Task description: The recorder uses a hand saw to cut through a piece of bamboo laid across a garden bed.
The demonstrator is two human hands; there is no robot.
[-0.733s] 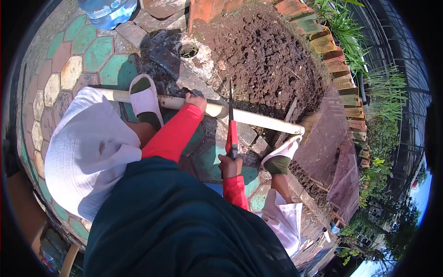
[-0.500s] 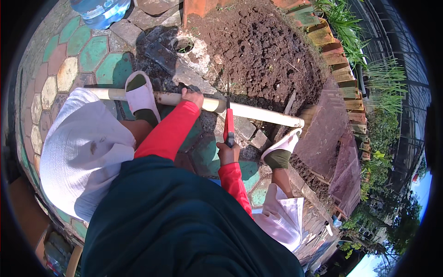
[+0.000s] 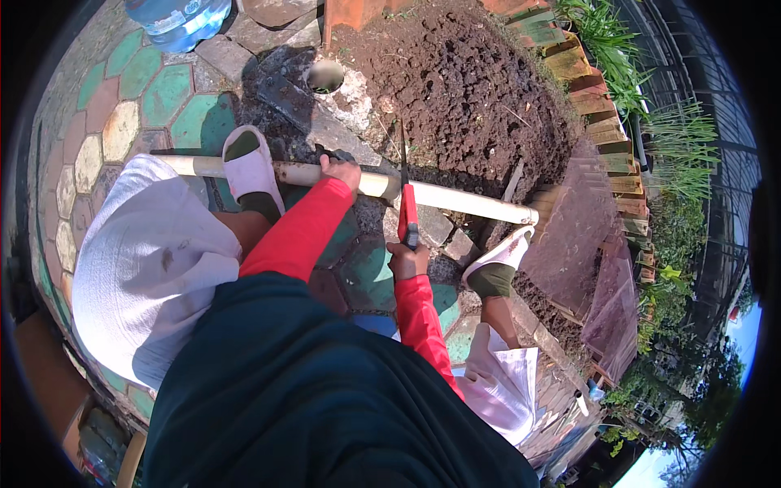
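A long off-white pipe [image 3: 464,202] lies across the paving in front of me, with a tan stretch near its middle. My left hand [image 3: 342,173] is closed around the pipe, left of its middle. In my right hand [image 3: 408,260] is a handsaw [image 3: 408,210] with a red body and a dark grip. Its thin dark blade crosses the pipe just right of the tan stretch and points away from me. How deep the blade sits in the pipe cannot be made out. My left slipper [image 3: 249,172] rests on the pipe; my right slipper [image 3: 498,259] is by its right end.
Loose dark soil [image 3: 480,89] fills a bed beyond the pipe, edged by upright tiles [image 3: 602,126]. Broken stone slabs [image 3: 285,102] lie at its left, near a round hole in concrete. A blue water jug [image 3: 183,24] stands far left. Green hexagonal pavers [image 3: 163,96] cover the ground.
My right hand and the saw have moved slightly away from me and a little to the right. The left hand still grips the pipe in the same place.
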